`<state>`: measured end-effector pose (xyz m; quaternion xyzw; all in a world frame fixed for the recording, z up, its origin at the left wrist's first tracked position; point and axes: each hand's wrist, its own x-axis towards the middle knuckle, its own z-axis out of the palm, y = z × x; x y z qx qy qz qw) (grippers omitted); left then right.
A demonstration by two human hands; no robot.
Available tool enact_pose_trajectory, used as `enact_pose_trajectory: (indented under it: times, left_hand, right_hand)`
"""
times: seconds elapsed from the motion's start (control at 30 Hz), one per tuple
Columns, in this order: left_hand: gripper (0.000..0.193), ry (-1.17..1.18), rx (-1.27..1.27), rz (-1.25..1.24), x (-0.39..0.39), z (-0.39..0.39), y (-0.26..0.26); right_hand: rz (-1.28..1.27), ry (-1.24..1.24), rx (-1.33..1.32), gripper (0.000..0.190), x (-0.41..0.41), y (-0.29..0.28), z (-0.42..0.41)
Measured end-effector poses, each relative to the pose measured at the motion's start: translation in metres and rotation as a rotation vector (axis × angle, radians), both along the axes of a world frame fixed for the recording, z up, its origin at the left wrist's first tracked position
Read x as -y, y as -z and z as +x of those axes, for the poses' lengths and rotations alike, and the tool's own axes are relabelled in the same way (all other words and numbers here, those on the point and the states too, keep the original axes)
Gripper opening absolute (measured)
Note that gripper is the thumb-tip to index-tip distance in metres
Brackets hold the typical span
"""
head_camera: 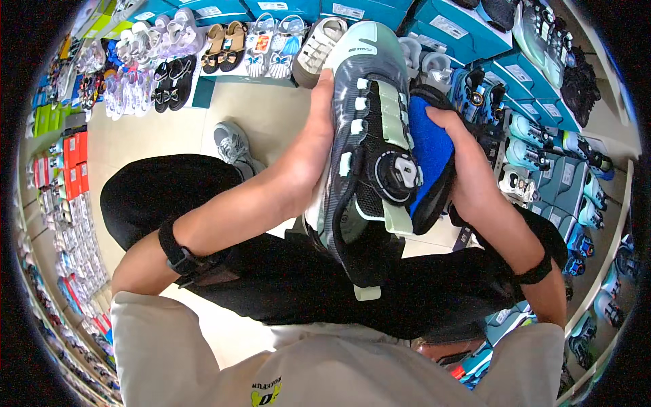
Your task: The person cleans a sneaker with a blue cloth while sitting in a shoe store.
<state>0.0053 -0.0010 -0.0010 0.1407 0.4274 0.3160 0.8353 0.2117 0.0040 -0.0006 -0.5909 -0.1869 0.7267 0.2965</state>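
My left hand [318, 147] grips the side of a grey, black and pale green sneaker [351, 132], its toe pointing away from me. A round dial [395, 172] sits on the tongue, and the ankle opening faces me. My right hand [460, 157] holds a black-edged cleaning mitt or pad with a blue plush face [428, 147], thumb on the blue, close against the shoe's right side. The fingers of both hands are mostly hidden behind what they hold.
Teal shoeboxes [447, 30] line the far side and right, with sandals [224, 48] and sneakers [529, 140] on and before them. Red boxes [76, 163] and more shoes stand at left. My shoe [231, 142] rests on the tiled floor [269, 107].
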Motion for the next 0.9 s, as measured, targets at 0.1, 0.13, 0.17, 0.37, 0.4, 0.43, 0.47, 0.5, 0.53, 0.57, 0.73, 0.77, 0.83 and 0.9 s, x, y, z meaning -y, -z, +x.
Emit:
enact_pose_trajectory:
  times: [0.1, 0.13, 0.17, 0.37, 0.4, 0.43, 0.47, 0.5, 0.53, 0.57, 0.73, 0.77, 0.83, 0.9]
  left_hand:
    - [0.095, -0.001, -0.062, 0.042, -0.003, 0.002, -0.002]
    - [0.095, -0.019, -0.067, -0.029, -0.003, 0.002, -0.005]
    - [0.095, -0.021, -0.069, -0.031, -0.004, 0.002, -0.007]
    - [0.09, -0.054, -0.107, -0.056, -0.004, 0.003, -0.01]
    - [0.09, -0.053, -0.105, -0.055, -0.003, 0.003, -0.01]
    - [0.09, -0.019, -0.087, -0.054, -0.002, 0.002, -0.009]
    - [0.091, 0.015, -0.068, -0.052, -0.001, 0.002, -0.008]
    - [0.091, 0.015, -0.069, -0.051, -0.002, 0.002, -0.008]
    - [0.09, 0.006, -0.05, -0.036, -0.002, 0.003, -0.008]
    - [0.088, -0.002, -0.03, -0.02, -0.002, 0.003, -0.008]
    - [0.091, -0.004, -0.05, -0.036, -0.003, -0.001, -0.004]
    - [0.091, -0.005, -0.051, -0.036, -0.003, -0.001, -0.006]
    - [0.092, -0.051, -0.101, -0.025, -0.001, 0.001, -0.01]
    - [0.092, -0.022, -0.077, -0.013, 0.001, -0.001, -0.009]
  right_hand:
    - [0.064, -0.054, 0.112, 0.054, 0.015, 0.006, 0.0]
    - [0.127, -0.071, 0.123, 0.055, 0.02, 0.0, -0.006]
    - [0.009, -0.14, 0.213, 0.043, 0.022, 0.0, -0.004]
    - [0.074, -0.135, 0.155, 0.054, 0.019, -0.004, -0.005]
    - [0.029, -0.107, 0.103, 0.055, 0.013, -0.005, 0.0]
    - [-0.017, -0.08, 0.051, 0.057, 0.008, -0.005, 0.002]
    - [0.021, -0.05, 0.036, 0.058, 0.005, -0.003, 0.002]
    - [0.022, -0.051, 0.035, 0.058, 0.005, -0.003, 0.001]
    - [0.054, -0.037, 0.094, 0.058, 0.006, -0.003, 0.001]
    - [0.086, -0.022, 0.153, 0.057, 0.009, -0.003, 0.0]
    - [0.495, -0.353, 0.476, 0.039, 0.036, 0.003, 0.0]
    - [0.495, -0.354, 0.475, 0.039, 0.035, 0.0, 0.0]
    - [0.311, -0.349, 0.449, 0.039, 0.029, -0.005, 0.0]
    - [0.397, -0.234, 0.42, 0.039, 0.024, -0.01, -0.008]
